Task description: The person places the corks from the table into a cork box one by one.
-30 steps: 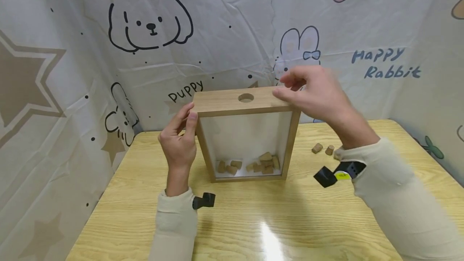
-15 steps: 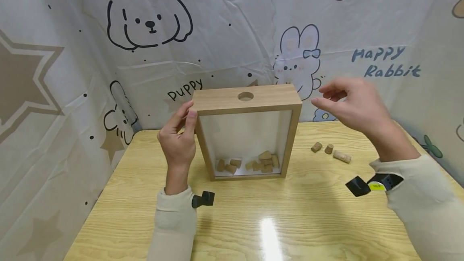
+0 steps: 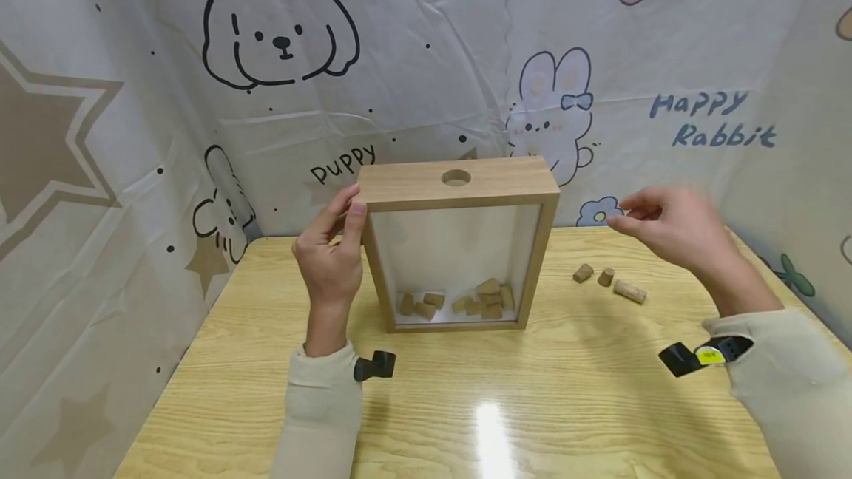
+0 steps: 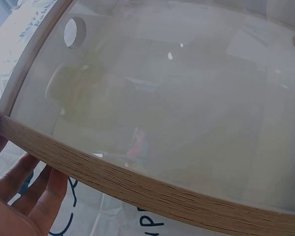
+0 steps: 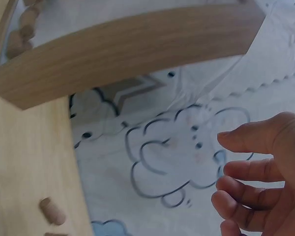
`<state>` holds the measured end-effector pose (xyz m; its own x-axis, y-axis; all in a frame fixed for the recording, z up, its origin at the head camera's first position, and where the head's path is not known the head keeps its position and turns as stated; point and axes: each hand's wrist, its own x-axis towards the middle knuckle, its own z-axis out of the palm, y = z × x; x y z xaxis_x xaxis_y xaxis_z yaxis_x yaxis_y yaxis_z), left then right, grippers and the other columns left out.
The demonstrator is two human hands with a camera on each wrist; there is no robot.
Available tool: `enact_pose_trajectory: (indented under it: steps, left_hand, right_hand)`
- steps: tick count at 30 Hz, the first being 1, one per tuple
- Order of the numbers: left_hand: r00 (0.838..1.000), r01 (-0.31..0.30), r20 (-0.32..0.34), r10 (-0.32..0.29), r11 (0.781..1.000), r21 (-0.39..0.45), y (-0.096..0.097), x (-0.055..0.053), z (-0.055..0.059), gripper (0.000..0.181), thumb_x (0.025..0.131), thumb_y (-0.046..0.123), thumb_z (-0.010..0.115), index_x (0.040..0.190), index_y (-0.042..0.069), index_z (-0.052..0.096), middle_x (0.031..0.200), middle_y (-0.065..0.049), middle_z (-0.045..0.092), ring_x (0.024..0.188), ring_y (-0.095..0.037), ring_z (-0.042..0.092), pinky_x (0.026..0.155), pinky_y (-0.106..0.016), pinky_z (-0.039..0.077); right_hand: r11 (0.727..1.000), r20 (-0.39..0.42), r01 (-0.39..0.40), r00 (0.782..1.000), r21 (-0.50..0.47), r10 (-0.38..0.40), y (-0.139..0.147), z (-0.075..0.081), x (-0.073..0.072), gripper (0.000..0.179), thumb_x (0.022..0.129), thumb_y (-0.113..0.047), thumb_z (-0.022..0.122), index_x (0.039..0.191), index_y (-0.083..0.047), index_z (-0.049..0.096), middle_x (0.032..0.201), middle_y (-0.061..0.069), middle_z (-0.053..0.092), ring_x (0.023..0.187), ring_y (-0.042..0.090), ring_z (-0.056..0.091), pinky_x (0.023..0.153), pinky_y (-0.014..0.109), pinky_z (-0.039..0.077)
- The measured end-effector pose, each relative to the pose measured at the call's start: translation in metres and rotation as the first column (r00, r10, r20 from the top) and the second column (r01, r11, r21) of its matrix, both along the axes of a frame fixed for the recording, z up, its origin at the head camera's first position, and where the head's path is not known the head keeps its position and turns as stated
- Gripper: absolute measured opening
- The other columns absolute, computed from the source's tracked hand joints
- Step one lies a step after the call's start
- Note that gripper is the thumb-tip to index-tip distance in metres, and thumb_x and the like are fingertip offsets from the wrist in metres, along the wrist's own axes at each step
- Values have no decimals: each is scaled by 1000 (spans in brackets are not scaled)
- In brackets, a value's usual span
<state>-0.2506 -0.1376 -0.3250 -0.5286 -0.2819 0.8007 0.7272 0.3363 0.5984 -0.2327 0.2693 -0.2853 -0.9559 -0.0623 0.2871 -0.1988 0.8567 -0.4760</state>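
Note:
A shallow wooden box (image 3: 459, 182) with a clear front and a round hole in its top stands upright on the table. Several corks (image 3: 489, 300) lie at its bottom behind the pane. My left hand (image 3: 330, 257) grips the box's upper left corner, thumb at the front edge and fingers along the side, as the left wrist view also shows. To the right of the box, my right hand (image 3: 675, 231) hangs in the air, fingers loosely bent, holding nothing. Below it three loose corks lie on the table: two short ones, a cork (image 3: 583, 273) and another cork (image 3: 606, 277), and a longer cork (image 3: 629, 291).
The wood-grain table (image 3: 426, 405) reaches back to a printed cloth (image 3: 426, 65) hanging behind and at the sides. A light glare lies on the front of the tabletop. Black cameras sit on both wrists.
My right hand has moved away from the box's top, to the right and then down toward the loose corks. The left hand keeps its hold and the box stays put.

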Motion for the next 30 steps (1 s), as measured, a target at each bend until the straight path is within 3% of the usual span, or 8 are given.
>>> enact_pose_trajectory:
  steps: [15, 30]
  left_hand:
    - [1000, -5, 2, 5, 1000, -7, -1, 1, 0, 21, 94, 6, 69, 115, 5, 76, 109, -2, 74, 86, -22, 72, 77, -22, 54]
    - [1000, -3, 11, 4, 1000, -17, -1, 1, 0, 21, 95, 7, 68, 115, 5, 75, 110, -3, 73, 86, -25, 72, 77, -22, 54]
  right_hand:
    - [997, 156, 9, 987, 78, -22, 32, -56, -13, 52, 93, -32, 70, 115, 15, 64, 97, 24, 67, 88, 38, 63, 70, 52, 52]
    - [985, 281, -51, 960, 166, 2, 45, -86, -25, 45, 89, -26, 72, 107, 15, 66, 104, 32, 67, 94, 50, 62, 77, 58, 51]
